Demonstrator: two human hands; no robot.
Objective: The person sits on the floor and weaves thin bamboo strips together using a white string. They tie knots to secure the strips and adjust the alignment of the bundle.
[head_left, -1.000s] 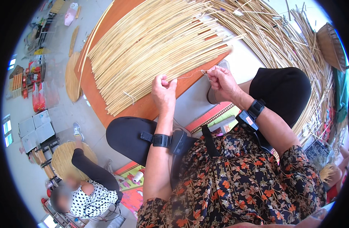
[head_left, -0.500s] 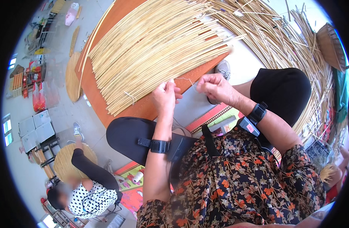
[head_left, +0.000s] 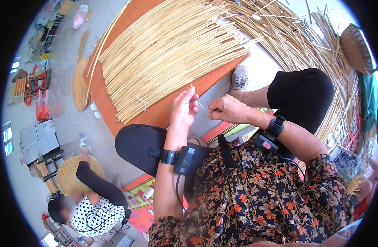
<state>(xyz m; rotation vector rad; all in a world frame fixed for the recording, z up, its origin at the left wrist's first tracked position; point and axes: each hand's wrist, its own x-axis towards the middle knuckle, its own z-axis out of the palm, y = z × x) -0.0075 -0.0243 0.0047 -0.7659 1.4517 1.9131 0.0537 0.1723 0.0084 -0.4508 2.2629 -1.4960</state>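
Note:
A mat of straight, pale straw-coloured stalks (head_left: 168, 61) lies side by side on a reddish-brown board (head_left: 211, 79). Just off its near edge, my left hand (head_left: 183, 108) is closed, thumb and forefinger pinching a thin white thread (head_left: 203, 106) that pokes up past the fingertips toward the stalks. The thread runs across to my right hand (head_left: 229, 109), a closed fist gripping its other stretch. Toward the mat's left end, a knotted piece of white string (head_left: 143, 103) is tied around the stalks. The fingers hide part of the thread.
Loose stalks (head_left: 275, 33) pile on the floor at the far right, beside a woven basket (head_left: 355, 49). My knees flank the board. At lower left a person in a polka-dot top (head_left: 99, 216) sits by a round woven mat (head_left: 80, 171). A white thread spool (head_left: 148, 192) stands nearby.
My right hand has come down and nearer me, turning into a tighter fist, and the thread is drawn straighter. The left hand has turned, its wrist shifting slightly toward me.

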